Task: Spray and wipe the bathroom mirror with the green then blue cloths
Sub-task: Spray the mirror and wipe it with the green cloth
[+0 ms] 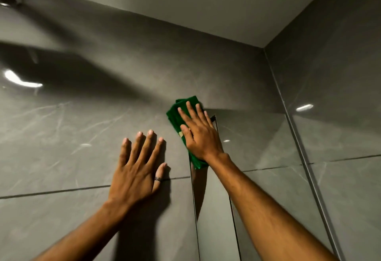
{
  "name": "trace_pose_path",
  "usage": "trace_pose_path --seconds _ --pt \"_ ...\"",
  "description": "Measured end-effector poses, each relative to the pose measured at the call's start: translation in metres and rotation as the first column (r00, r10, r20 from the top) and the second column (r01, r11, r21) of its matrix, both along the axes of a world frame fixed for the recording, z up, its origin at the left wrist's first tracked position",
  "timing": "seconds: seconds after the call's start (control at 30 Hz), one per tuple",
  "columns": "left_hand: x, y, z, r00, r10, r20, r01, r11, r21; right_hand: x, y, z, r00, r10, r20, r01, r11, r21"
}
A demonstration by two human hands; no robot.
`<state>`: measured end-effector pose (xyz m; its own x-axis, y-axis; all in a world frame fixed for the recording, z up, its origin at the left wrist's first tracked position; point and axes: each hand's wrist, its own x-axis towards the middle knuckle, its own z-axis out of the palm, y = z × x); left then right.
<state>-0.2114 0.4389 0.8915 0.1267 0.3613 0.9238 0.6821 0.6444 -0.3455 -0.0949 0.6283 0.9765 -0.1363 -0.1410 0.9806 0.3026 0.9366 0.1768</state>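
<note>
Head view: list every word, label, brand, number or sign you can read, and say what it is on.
None can be read. The green cloth under the right hand has a small pale tag, too small to read. The left hand and the grey tiled wall bear no writing.

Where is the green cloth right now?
In the head view, right of centre: the green cloth is pressed flat under the right hand at the mirror's top left corner, beside the left hand.
</note>
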Motion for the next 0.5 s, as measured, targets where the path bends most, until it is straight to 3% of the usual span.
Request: trace_pose_path --seconds 0.1,0.5 --pt "0.002 0.004 0.000 1.000 0.023 0.003 -0.023 1.000 -0.012 0.010 0.013 0.007 1.000 0.007 -0.023 -0.007 1.000 -0.011" --pt "0.014 0.025 -0.003 0.998 0.022 -0.064 -0.022 1.000 0.004 0.112 0.175 0.001 0.968 -0.099 -0.231 -0.028 0.871 -0.490"
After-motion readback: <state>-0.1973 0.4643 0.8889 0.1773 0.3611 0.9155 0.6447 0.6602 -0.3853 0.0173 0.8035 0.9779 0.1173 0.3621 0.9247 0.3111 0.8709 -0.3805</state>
